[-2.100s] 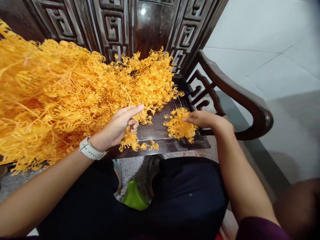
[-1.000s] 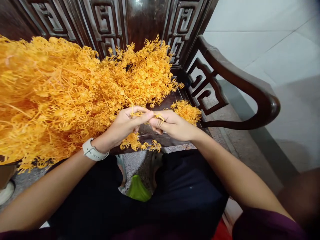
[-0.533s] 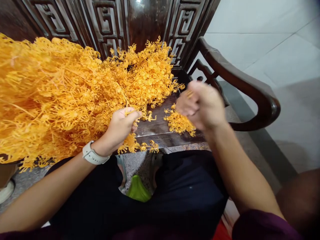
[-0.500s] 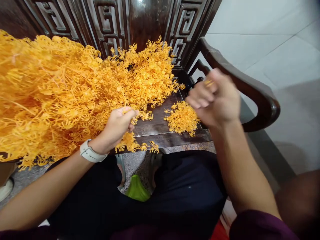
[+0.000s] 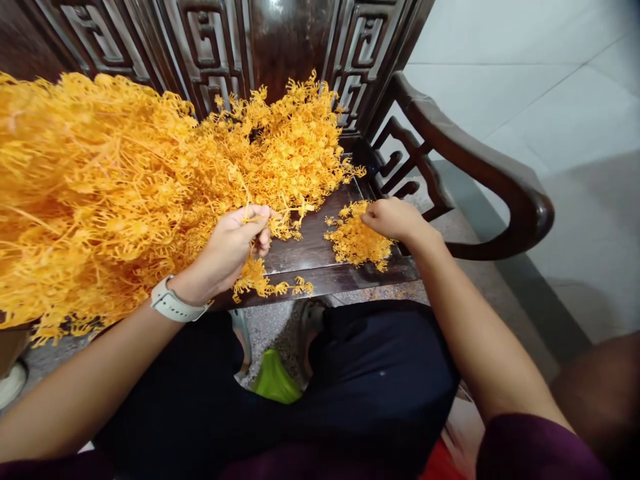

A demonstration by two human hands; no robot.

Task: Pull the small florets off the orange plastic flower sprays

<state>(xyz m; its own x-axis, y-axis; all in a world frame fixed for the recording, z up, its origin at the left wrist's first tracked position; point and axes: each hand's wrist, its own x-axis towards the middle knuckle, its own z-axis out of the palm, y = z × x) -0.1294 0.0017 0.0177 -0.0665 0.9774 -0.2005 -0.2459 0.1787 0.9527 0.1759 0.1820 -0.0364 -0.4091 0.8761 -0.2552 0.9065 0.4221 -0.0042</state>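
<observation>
A large mass of yellow-orange artificial flower sprays [image 5: 135, 193] covers the left and middle of a dark wooden bench seat [image 5: 305, 257]. At its right front edge my left hand [image 5: 230, 243], with a pale watch strap on the wrist, pinches a thin yellow flower sprig [image 5: 275, 220]. To the right lies a small separate pile of yellow florets [image 5: 357, 240]. My right hand [image 5: 397, 217] is over the pile's upper right edge, fingers curled closed and pointing down. Whatever those fingers hold is hidden. A few loose florets [image 5: 260, 280] lie at the seat's front edge below my left hand.
The bench's carved backrest [image 5: 215, 50] rises behind the flowers. A curved wooden armrest [image 5: 500, 173] bounds the right side, near a tiled wall [image 5: 550, 100]. A green object [image 5: 275, 377] shows between my legs. Part of another person's shoe [image 5: 13, 383] is at the left edge.
My right hand has come down and left from above the armrest onto the small floret pile. My left hand stays nearly in place, still pinching the sprig.
</observation>
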